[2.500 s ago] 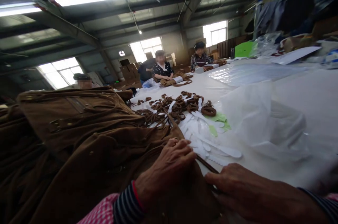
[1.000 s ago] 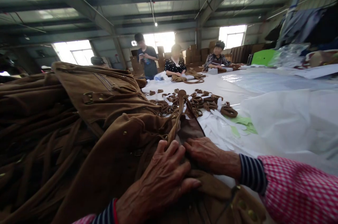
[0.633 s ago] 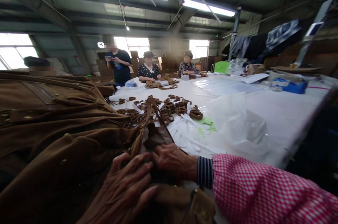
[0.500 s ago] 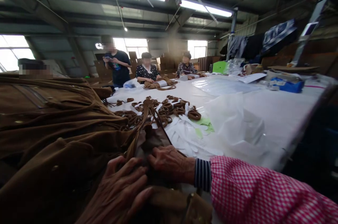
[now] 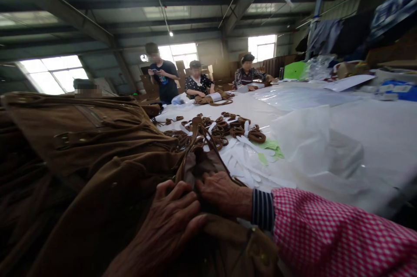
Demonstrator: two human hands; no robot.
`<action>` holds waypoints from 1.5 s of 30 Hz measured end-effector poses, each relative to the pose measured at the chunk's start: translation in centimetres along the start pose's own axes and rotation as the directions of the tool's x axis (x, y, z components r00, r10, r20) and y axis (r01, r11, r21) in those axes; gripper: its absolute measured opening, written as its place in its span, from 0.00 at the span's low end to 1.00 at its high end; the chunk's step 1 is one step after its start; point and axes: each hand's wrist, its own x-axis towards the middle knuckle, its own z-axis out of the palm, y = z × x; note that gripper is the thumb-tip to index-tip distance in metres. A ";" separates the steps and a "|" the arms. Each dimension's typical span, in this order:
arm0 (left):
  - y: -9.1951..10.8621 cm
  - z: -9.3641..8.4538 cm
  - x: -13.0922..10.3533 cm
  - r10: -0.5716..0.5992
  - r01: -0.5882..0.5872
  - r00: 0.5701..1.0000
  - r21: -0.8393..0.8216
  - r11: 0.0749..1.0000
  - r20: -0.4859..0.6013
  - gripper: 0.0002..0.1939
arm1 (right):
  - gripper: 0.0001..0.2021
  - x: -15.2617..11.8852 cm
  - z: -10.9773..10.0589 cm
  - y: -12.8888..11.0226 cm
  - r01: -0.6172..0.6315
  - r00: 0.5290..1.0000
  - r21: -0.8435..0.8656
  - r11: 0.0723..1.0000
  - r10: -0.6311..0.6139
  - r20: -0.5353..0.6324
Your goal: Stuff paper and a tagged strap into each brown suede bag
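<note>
A brown fabric bag lies right in front of me, its zippered opening spread to show a dark lining. My left hand grips the near left edge of that opening, fingers bent over the cloth. Inside the opening is my right hand, its fingers curled down against the lining; the fingertips are hidden in shadow. The two hands are close together. A zipper edge and a strap rise beyond them.
Brown bags are heaped at the left. Coiled brown straps, white strips and green scraps lie on the white table. Plastic film covers part of the right side. Several people are beyond.
The camera view has turned left, so the scene appears shifted to the right. Both hands stay at the bag opening, with little change in their grip.
</note>
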 end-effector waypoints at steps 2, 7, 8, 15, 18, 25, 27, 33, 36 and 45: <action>0.6 -0.1 -0.2 -0.049 0.050 0.999 -0.041 0.998 0.015 0.09 | 0.07 -0.1 0.2 -0.5 -0.059 0.998 -0.038 0.998 0.059 0.000; 1.0 -0.1 -0.5 -0.073 0.074 0.997 -0.064 0.995 0.029 0.13 | 0.10 0.0 0.2 -1.0 -0.145 0.989 -0.094 0.985 0.147 0.009; 1.0 0.0 -0.6 -0.077 0.079 0.997 -0.066 0.995 0.031 0.13 | 0.10 -0.1 0.0 -0.9 -0.134 0.991 -0.098 0.986 0.135 0.004; 0.4 0.5 -0.8 -0.059 0.061 0.998 -0.081 0.995 0.026 0.15 | 0.09 -1.2 -2.0 0.6 -0.129 0.989 0.023 0.991 0.127 0.082; 0.3 0.5 -0.7 -0.059 0.060 0.998 -0.090 0.994 0.021 0.15 | 0.10 -2.7 -3.0 0.6 -0.112 0.984 0.143 0.983 0.090 0.154; 0.4 0.2 -0.4 -0.143 0.149 0.987 -0.092 0.984 0.077 0.12 | 0.05 -5.5 -1.7 0.2 -0.130 0.986 0.352 0.927 0.085 0.141; -0.2 -0.6 -0.4 -0.147 0.167 0.976 -0.122 0.978 0.158 0.08 | 0.05 -5.7 -0.5 0.3 -0.141 0.990 0.393 0.909 0.124 0.068; -1.9 -2.2 1.2 -0.052 0.099 0.886 -0.078 0.992 0.460 0.36 | 0.05 -5.6 2.4 0.6 -0.044 0.985 0.338 0.940 0.097 -0.141; -2.0 -0.4 1.9 -0.057 0.035 0.910 0.060 0.998 0.412 0.39 | 0.05 -5.7 2.9 0.5 0.038 0.965 0.273 0.961 0.035 -0.259; -3.3 3.1 -1.1 0.055 -0.081 0.993 0.285 0.955 0.100 0.36 | 0.08 -4.9 3.0 0.2 0.150 0.892 0.100 0.984 -0.091 -0.443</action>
